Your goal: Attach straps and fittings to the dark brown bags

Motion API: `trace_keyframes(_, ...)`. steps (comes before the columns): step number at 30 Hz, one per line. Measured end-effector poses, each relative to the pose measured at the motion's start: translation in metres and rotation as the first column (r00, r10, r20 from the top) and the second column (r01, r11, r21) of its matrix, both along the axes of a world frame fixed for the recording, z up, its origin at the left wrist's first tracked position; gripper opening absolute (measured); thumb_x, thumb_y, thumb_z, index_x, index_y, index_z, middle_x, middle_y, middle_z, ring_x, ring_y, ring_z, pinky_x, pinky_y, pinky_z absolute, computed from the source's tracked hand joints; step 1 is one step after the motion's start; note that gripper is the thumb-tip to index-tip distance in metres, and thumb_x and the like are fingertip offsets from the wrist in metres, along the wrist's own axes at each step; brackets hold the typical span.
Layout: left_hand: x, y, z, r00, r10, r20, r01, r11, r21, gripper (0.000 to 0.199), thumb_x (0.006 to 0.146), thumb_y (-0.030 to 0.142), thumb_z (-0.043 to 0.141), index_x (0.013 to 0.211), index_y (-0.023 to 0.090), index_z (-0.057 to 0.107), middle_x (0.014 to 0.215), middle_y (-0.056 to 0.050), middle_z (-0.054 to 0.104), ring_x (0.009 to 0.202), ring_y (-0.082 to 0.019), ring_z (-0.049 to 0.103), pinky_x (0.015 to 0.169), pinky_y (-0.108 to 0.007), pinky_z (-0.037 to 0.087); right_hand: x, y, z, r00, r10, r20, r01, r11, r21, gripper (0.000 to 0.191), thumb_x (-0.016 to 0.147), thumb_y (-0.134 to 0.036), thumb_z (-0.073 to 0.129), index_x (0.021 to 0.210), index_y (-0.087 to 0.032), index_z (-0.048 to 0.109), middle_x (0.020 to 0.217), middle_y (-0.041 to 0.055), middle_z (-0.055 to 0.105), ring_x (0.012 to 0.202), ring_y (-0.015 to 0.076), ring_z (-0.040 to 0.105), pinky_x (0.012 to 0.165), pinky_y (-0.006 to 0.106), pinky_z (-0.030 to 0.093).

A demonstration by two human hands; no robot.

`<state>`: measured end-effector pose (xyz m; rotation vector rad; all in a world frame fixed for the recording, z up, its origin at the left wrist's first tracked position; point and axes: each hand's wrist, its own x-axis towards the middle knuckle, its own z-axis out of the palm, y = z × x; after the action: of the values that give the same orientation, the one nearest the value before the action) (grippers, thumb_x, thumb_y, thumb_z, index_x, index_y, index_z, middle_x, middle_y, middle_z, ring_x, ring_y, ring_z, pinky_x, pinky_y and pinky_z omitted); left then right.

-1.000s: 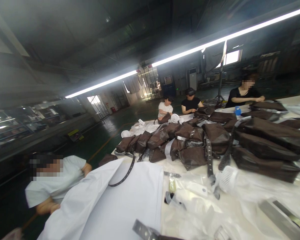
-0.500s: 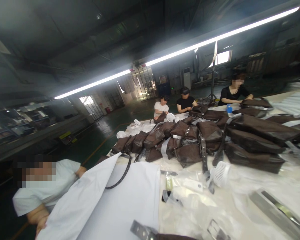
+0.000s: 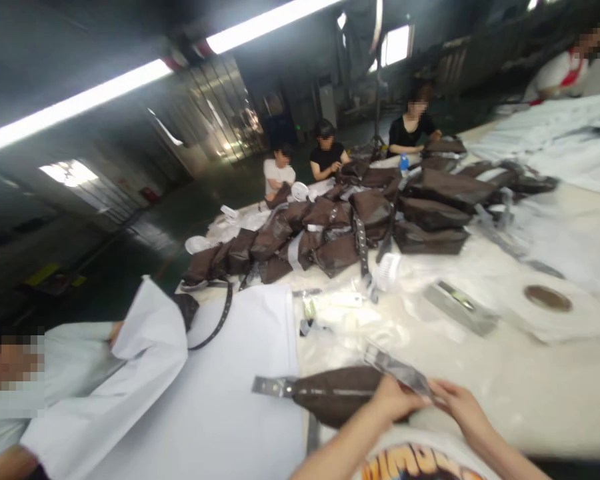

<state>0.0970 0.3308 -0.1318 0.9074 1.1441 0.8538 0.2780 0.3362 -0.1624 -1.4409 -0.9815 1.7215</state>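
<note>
Left hand (image 3: pixel 396 401) clamped on brown bag (image 3: pixel 334 397); right hand (image 3: pixel 459 405) pinching end of grey strap (image 3: pixel 397 371), both just over my counter (image 3: pixel 540 400).

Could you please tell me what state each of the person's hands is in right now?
Left hand: closed, holding the brown fabric bag.
Right hand: closed, pinching the grey strap.

Past the right hand (image 3: pixel 460 403), the white tabletop (image 3: pixel 525 393) gives room to pass as far as a metal plate (image 3: pixel 460 307) and a white roll (image 3: pixel 547 307). The left hand (image 3: pixel 395 400) meets a brown bag (image 3: pixel 335 397), with a white sheet (image 3: pixel 205 393) beyond it; stacked brown bags (image 3: pixel 330 233) block the way ahead
</note>
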Motion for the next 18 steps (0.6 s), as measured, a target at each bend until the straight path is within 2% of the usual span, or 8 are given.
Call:
trace_keyframes(3,0.009,-0.012,-0.009,0.999,0.031,-0.035,-0.033,0.997,-0.076,0.051,0.054,0.04,0.093,0.094,0.015,0.074,0.1,-0.011,0.075,0.097,-0.028,0.069,0.096,-0.045,0.051,-0.003,0.005,0.0,0.995,-0.094,0.031,0.094,0.995,-0.015,0.05,0.052,-0.059,0.081,0.074,-0.015,0.079,0.081,0.0115,0.077,0.082,0.0295,0.07,0.082,0.042,0.059)
trace_keyframes(7,-0.007,-0.016,-0.006,0.997,0.071,0.014,-0.067,0.983,-0.168,0.062,0.05,0.055,0.091,0.09,0.012,0.073,0.09,-0.012,0.076,0.088,-0.026,0.071,0.088,-0.04,0.053,-0.006,0.014,-0.007,0.986,-0.12,0.116,0.122,0.992,-0.013,0.055,0.052,-0.062,0.08,0.077,-0.013,0.079,0.077,0.0102,0.075,0.073,0.0246,0.067,0.073,0.038,0.057)
trace_keyframes(10,-0.036,-0.032,0.004,0.997,0.083,-0.003,-0.081,0.971,-0.225,0.065,0.056,0.06,0.086,0.094,0.011,0.071,0.088,-0.013,0.076,0.08,-0.022,0.071,0.077,-0.034,0.053,-0.001,0.016,-0.007,0.984,-0.103,0.143,0.102,0.995,0.02,0.058,0.052,-0.058,0.081,0.086,-0.011,0.078,0.072,0.0094,0.073,0.071,0.0238,0.066,0.072,0.038,0.056)
trace_keyframes(12,-0.065,-0.049,0.013,0.99,0.134,-0.048,-0.14,0.975,-0.173,0.061,0.062,0.057,0.084,0.1,0.012,0.071,0.093,-0.014,0.076,0.08,-0.021,0.071,0.073,-0.031,0.052,0.008,0.017,0.0,0.984,-0.103,0.143,0.096,0.994,0.054,0.061,0.055,-0.051,0.082,0.101,-0.011,0.075,0.085,0.0114,0.075,0.08,0.0245,0.067,0.076,0.037,0.057)
trace_keyframes(14,-0.102,-0.069,0.02,0.951,0.278,-0.136,-0.291,0.953,-0.085,0.054,0.07,0.054,0.079,0.103,0.013,0.07,0.098,-0.014,0.076,0.082,-0.021,0.071,0.071,-0.03,0.052,0.019,0.022,0.012,0.988,-0.082,0.127,0.071,0.993,0.09,0.064,0.061,-0.049,0.08,0.113,-0.013,0.071,0.106,0.0149,0.074,0.096,0.0276,0.068,0.081,0.037,0.057)
trace_keyframes(16,-0.147,-0.091,0.021,0.802,0.536,-0.262,-0.545,0.837,0.045,0.045,0.079,0.05,0.07,0.107,0.014,0.067,0.105,-0.015,0.074,0.087,-0.021,0.07,0.074,-0.031,0.054,0.027,0.03,0.027,0.992,0.01,0.128,-0.024,0.994,0.107,0.061,0.068,-0.052,0.076,0.117,-0.016,0.069,0.122,0.0161,0.069,0.112,0.0316,0.064,0.085,0.038,0.057)
trace_keyframes(17,-0.169,-0.104,0.019,0.652,0.679,-0.337,-0.679,0.721,0.14,0.041,0.083,0.046,0.065,0.11,0.015,0.065,0.11,-0.015,0.072,0.093,-0.022,0.069,0.079,-0.032,0.054,0.028,0.035,0.034,0.985,0.085,0.152,-0.102,0.989,0.109,0.06,0.07,-0.053,0.074,0.119,-0.018,0.068,0.125,0.0156,0.068,0.118,0.0331,0.062,0.088,0.038,0.056)
trace_keyframes(18,-0.192,-0.116,0.015,0.452,0.787,-0.42,-0.781,0.577,0.24,0.039,0.086,0.042,0.061,0.114,0.015,0.062,0.117,-0.015,0.069,0.1,-0.022,0.068,0.084,-0.033,0.054,0.026,0.039,0.042,0.967,0.168,0.193,-0.192,0.975,0.113,0.06,0.071,-0.053,0.073,0.12,-0.02,0.067,0.128,0.0149,0.067,0.122,0.034,0.059,0.09,0.038,0.055)
